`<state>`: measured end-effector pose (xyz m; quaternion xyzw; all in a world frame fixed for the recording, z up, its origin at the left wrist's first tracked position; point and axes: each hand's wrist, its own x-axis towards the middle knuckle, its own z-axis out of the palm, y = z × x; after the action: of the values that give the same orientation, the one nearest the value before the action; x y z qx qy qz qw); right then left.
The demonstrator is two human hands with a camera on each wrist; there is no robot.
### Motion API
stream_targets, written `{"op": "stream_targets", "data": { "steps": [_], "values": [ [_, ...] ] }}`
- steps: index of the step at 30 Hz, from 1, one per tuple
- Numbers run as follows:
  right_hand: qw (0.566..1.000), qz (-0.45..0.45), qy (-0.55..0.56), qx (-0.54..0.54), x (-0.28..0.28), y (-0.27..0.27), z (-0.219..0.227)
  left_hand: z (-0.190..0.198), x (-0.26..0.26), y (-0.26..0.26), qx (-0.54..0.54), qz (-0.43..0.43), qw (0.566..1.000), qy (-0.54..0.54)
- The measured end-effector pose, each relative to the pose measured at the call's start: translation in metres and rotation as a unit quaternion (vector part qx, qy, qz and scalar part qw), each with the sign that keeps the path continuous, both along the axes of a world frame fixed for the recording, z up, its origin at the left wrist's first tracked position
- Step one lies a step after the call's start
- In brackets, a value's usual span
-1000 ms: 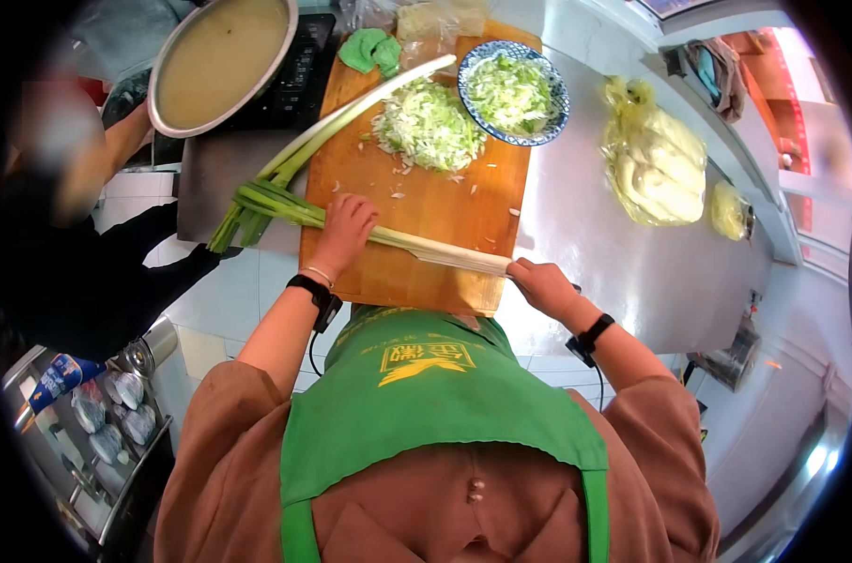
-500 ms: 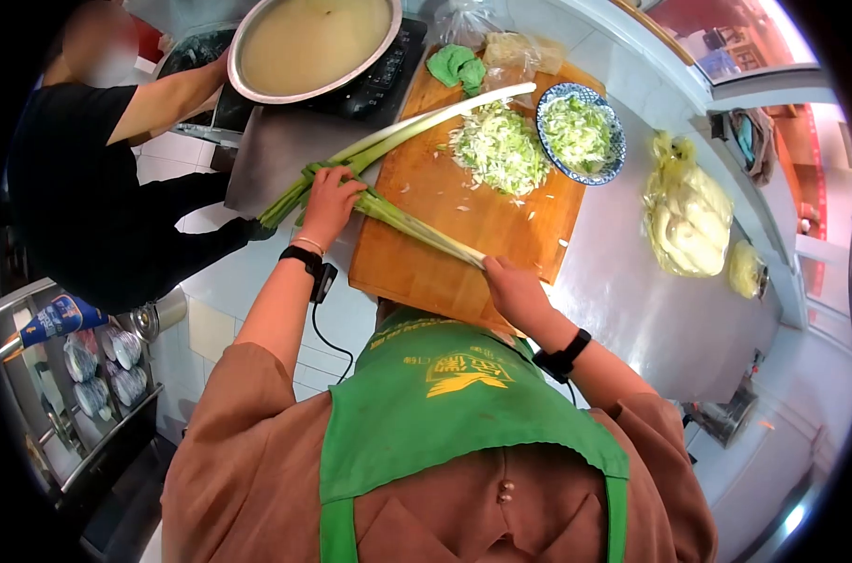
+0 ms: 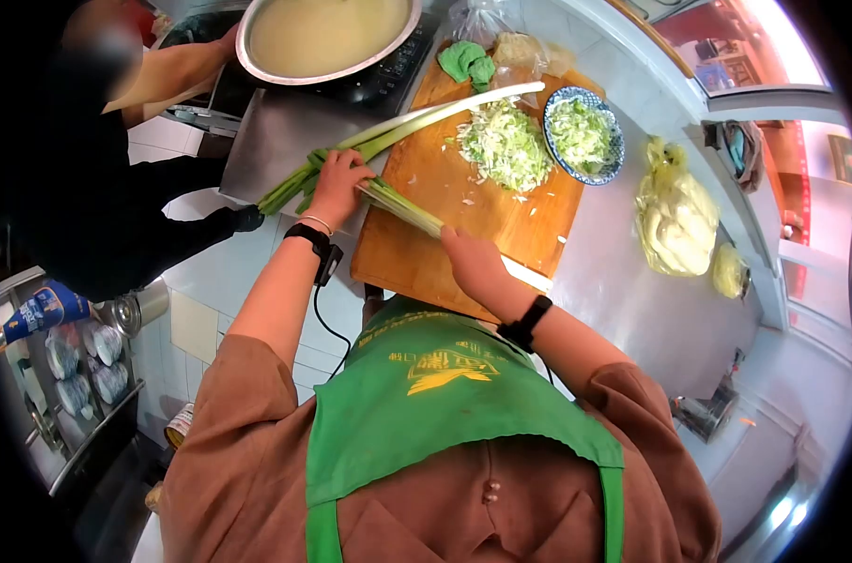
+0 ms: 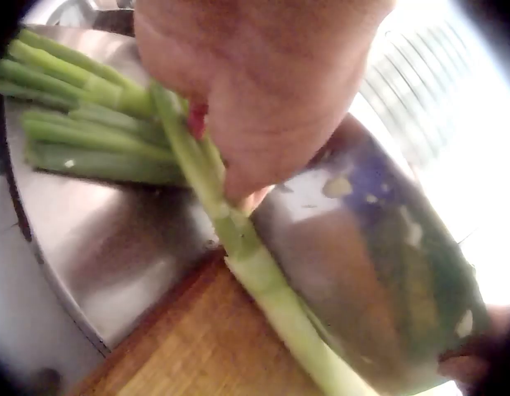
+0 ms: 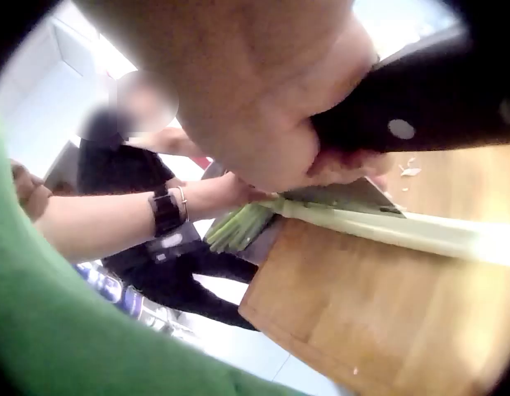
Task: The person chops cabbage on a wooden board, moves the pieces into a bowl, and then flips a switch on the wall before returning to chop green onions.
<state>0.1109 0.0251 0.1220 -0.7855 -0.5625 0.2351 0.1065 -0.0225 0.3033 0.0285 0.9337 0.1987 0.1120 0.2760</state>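
A long green onion [image 3: 529, 274] lies slantwise over the near part of the wooden cutting board [image 3: 402, 267]. My left hand [image 3: 339, 188] grips it near its green leaves, past the board's left edge. My right hand [image 3: 477, 267] holds a knife by its black riveted handle [image 5: 436, 99], above the stalk. The wide, shiny blade [image 4: 379, 247], with scraps stuck to it, stands beside the stalk in the left wrist view. A second green onion [image 3: 426, 117] lies farther back, its leaves beyond the board. Chopped green onion [image 3: 506, 145] is heaped on the board.
A blue-patterned bowl [image 3: 618, 155] of chopped green onion stands at the board's far right. Behind are a green cloth [image 3: 463, 61] and a large basin of cloudy liquid [image 3: 332, 38]. A yellow bag [image 3: 675, 216] lies on the steel counter. Another person [image 3: 60, 188] stands at left.
My right hand has moved left along the green onion, from its white end toward my left hand. My left hand has shifted toward the leaves. The head view has turned slightly.
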Motion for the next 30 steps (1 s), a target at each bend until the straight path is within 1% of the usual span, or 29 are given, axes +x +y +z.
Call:
{"op": "stream_targets", "data": {
  "steps": [2,5,7,9,11,13,14,16,17,19,21,23,24,26,30],
  "values": [
    [1.0,-0.002,0.0,-0.013,0.0,0.005,-0.002,-0.005,-0.001,-0.001,0.004,-0.007,1.0,-0.02],
    [1.0,0.012,-0.015,-0.015,0.007,-0.012,-0.007,0.001,0.001,-0.001,0.002,-0.005,1.0,-0.018],
    [0.999,0.023,-0.027,-0.002,0.019,-0.051,-0.004,0.006,0.001,-0.004,0.01,-0.004,1.0,0.003],
    [0.998,0.034,-0.043,0.009,0.029,-0.085,0.006,0.0,0.001,-0.004,0.019,-0.003,1.0,-0.004],
    [0.993,0.018,-0.066,-0.1,0.034,-0.103,0.016,0.0,0.003,-0.009,0.03,0.0,1.0,-0.009],
    [0.991,0.02,-0.073,-0.112,0.033,-0.102,0.018,0.007,0.009,-0.025,0.097,0.041,0.994,0.011],
    [0.989,0.021,-0.077,-0.126,0.032,-0.101,0.018,0.01,0.014,-0.039,0.099,0.037,0.994,0.01],
    [0.99,0.013,-0.07,-0.119,0.029,-0.1,0.021,0.006,0.02,-0.073,-0.017,-0.069,0.994,-0.08],
    [0.991,0.009,-0.064,-0.113,0.03,-0.101,0.022,0.001,0.021,-0.082,-0.02,-0.075,0.994,-0.08],
    [0.991,0.004,-0.065,-0.118,0.038,-0.111,0.016,-0.009,0.028,-0.098,-0.057,-0.029,0.994,-0.083],
    [0.99,0.003,-0.064,-0.127,0.045,-0.133,0.015,-0.018,0.034,-0.1,-0.061,-0.032,0.995,-0.071],
    [0.994,0.005,-0.05,-0.1,0.064,-0.172,0.024,-0.019,0.038,-0.096,-0.058,-0.03,0.996,-0.06],
    [0.991,-0.003,-0.047,-0.124,0.072,-0.186,0.033,-0.016,0.038,-0.097,-0.054,-0.026,0.996,-0.058],
    [0.985,0.006,-0.07,-0.16,0.086,-0.21,0.036,-0.016,0.04,-0.098,-0.055,-0.029,0.997,-0.056],
    [0.978,0.009,-0.08,-0.192,0.092,-0.223,0.029,-0.02,0.042,-0.097,-0.036,-0.025,0.998,-0.041]
  ]
}}
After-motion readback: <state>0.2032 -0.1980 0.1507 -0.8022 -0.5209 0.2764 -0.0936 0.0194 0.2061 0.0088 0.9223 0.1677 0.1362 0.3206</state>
